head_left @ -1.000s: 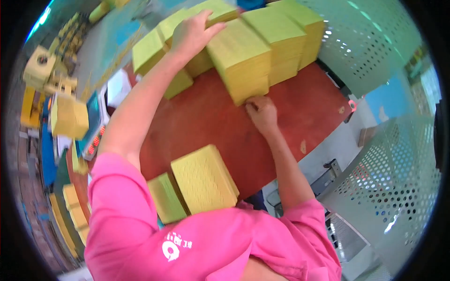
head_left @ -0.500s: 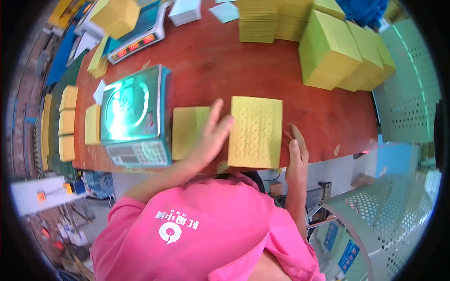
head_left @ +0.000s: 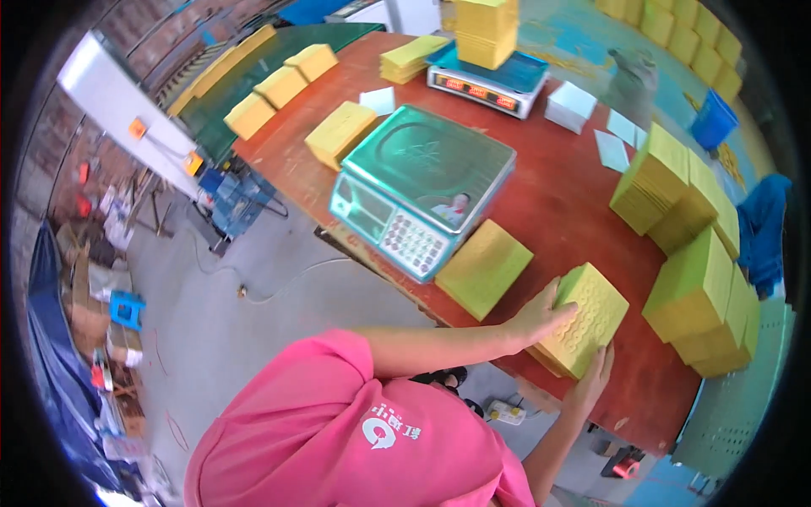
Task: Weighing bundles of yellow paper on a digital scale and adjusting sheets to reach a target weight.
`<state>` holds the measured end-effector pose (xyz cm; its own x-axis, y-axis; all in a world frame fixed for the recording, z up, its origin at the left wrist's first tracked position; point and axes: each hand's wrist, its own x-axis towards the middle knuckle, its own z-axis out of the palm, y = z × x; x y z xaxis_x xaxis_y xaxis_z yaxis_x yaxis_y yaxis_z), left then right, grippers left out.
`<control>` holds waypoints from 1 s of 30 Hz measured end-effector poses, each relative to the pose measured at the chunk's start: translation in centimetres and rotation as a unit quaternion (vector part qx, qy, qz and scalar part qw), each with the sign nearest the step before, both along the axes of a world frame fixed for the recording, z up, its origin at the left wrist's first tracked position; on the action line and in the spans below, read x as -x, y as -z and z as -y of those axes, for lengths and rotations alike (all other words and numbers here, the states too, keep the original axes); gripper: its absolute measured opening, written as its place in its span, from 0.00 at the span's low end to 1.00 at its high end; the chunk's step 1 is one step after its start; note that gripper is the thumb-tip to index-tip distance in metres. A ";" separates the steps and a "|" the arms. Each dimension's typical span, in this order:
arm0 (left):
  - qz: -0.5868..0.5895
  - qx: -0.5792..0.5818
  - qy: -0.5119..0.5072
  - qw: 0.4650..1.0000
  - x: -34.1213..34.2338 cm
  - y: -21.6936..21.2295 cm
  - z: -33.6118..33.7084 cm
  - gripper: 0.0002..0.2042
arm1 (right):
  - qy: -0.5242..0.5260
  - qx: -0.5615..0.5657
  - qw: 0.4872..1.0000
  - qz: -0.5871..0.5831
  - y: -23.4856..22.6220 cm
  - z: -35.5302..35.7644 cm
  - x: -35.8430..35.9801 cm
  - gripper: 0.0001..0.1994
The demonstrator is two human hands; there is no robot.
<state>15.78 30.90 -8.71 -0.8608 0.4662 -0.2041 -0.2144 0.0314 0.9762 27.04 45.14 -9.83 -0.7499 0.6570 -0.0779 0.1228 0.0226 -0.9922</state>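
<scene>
A thick stack of yellow embossed paper [head_left: 598,306], its top sheet covered in rows of raised round marks, rests near the table's front edge. My left hand [head_left: 545,321] presses on its left side, with fingers reaching over the top face. At the near right side, my right hand [head_left: 593,378] grips the stack's edge, part of its fingers hidden. Left of the hands lies a second yellow stack [head_left: 484,270] with a smooth top. Beside that one stands a digital scale [head_left: 431,169] with a shiny bare plate and a keypad.
Another scale [head_left: 481,97] at the back carries a tall yellow stack [head_left: 487,34]. More yellow stacks [head_left: 688,287] line the table's right side. White paper [head_left: 571,106] lies farther back. Yellow blocks [head_left: 281,86] sit on a green surface at left. A perforated grey-green panel [head_left: 735,431] borders the right.
The view has swung toward the left, so the table appears turned. Both hands, which were beside the embossed stack, are now against it.
</scene>
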 end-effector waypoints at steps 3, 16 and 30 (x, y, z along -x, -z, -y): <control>0.026 0.020 0.019 0.999 -0.3 -3.4 5.4 0.42 | 0.053 -0.246 0.966 -0.059 -2.4 0.7 0.3 0.23; 0.040 -0.085 -0.209 0.974 0.1 -1.1 40.7 0.20 | -0.400 -0.042 0.901 -0.165 -6.5 31.8 11.5 0.09; -0.003 0.115 -0.381 0.918 13.2 -1.9 81.4 0.15 | -0.569 0.109 0.815 -0.024 -2.0 65.5 21.4 0.08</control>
<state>2.61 -50.51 -6.84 -0.9207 -0.3255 -0.2153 -0.2535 0.0795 0.9641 5.64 -20.40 -7.80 -0.8698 -0.4906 -0.0518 0.1057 -0.0829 -0.9909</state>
